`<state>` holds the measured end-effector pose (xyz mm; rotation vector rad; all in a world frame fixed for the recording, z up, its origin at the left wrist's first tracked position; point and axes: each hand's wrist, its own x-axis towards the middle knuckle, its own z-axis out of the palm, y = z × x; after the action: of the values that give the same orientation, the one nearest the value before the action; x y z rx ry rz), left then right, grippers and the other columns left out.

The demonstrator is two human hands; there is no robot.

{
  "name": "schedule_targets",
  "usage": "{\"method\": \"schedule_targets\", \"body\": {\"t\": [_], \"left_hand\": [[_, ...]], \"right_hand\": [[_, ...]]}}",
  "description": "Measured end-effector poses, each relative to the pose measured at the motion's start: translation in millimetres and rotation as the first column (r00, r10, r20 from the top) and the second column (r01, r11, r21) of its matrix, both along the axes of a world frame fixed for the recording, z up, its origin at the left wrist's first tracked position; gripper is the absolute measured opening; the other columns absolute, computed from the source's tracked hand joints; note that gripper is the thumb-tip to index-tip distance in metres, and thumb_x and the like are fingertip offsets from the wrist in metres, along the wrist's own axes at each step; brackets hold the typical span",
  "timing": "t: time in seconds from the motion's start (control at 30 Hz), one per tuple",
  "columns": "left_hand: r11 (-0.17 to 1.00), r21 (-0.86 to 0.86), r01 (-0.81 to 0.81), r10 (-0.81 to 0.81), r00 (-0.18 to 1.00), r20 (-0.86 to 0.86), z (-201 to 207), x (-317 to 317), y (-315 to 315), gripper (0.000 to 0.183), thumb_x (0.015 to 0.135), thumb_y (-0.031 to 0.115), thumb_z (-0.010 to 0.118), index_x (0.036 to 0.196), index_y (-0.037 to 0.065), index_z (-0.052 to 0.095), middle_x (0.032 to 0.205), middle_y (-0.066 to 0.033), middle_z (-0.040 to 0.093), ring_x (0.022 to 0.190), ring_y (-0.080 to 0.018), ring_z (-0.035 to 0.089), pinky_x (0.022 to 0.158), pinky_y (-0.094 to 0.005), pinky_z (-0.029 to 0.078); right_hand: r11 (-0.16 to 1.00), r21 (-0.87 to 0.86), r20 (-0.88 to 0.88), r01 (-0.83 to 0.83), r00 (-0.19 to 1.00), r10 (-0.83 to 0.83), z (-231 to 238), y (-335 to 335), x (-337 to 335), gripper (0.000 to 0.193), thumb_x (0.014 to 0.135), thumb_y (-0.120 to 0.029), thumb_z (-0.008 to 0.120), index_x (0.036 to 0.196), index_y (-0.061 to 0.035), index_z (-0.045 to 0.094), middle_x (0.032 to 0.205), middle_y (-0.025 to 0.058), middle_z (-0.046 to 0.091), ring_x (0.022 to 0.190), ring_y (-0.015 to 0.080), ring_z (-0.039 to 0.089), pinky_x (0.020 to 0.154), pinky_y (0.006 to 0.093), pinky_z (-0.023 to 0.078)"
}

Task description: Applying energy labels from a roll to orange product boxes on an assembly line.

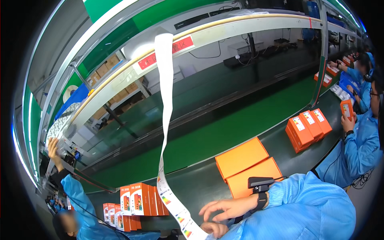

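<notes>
A long white strip of labels [173, 202] with coloured bar charts hangs from the shelf rail down to my hands at the bottom. My left hand [215, 229] is closed at the strip's lower end, its fingers curled and partly cut off by the frame. Just above it, my right hand [230, 209] reaches leftward with bent, parted fingers and nothing visible in them. A black strap and a small black device [261, 183] sit on my right wrist. Beyond that wrist, two plain orange boxes [242, 158] lie side by side on the dark bench.
Several orange boxes with printed fronts [138, 200] stand to the left of the strip. Labelled orange boxes [306, 128] form a group at the right. A co-worker there holds an orange box [347, 110]; another person at left reaches up. A green conveyor belt [240, 128] runs behind.
</notes>
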<state>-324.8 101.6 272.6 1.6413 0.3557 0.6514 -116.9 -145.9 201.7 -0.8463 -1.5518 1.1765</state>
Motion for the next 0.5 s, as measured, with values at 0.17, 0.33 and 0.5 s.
{"method": "schedule_targets", "body": {"t": [0.17,0.33,0.5], "left_hand": [[0.876,-0.446,0.186,-0.363,0.862,-0.354,-160,-55,-96,0.042,0.076,0.016,0.065,0.11,-0.004,0.051,0.103,-0.0117,0.058,0.088,-0.0184,0.057,0.074,-0.0315,0.046],[0.905,0.419,-0.075,0.331,0.744,-0.581,-207,-115,-93,0.013,0.077,0.01,0.061,0.08,-0.002,0.055,0.069,-0.0131,0.056,0.065,-0.0253,0.054,0.061,-0.0361,0.042],[0.295,0.733,-0.613,0.951,0.264,-0.162,-199,-133,-121,0.019,0.085,0.018,0.053,0.083,-0.002,0.052,0.072,-0.0219,0.054,0.066,-0.0396,0.049,0.06,-0.0437,0.038]], "right_hand": [[0.974,-0.125,0.205,0.186,0.966,-0.158,25,-33,37,0.03,0.087,-0.017,0.053,0.114,-0.0038,0.05,0.114,0.0094,0.052,0.102,0.0216,0.052,0.088,0.0315,0.04],[0.924,-0.045,0.293,0.379,0.889,-0.35,21,-65,68,0.029,0.086,-0.022,0.052,0.108,-0.0027,0.055,0.098,0.0094,0.06,0.092,0.0204,0.057,0.08,0.0317,0.045],[0.903,-0.011,0.294,0.43,0.864,-0.408,36,-67,72,0.029,0.086,-0.022,0.052,0.106,-0.0016,0.056,0.098,0.0103,0.06,0.092,0.0213,0.058,0.08,0.0323,0.045]]}}
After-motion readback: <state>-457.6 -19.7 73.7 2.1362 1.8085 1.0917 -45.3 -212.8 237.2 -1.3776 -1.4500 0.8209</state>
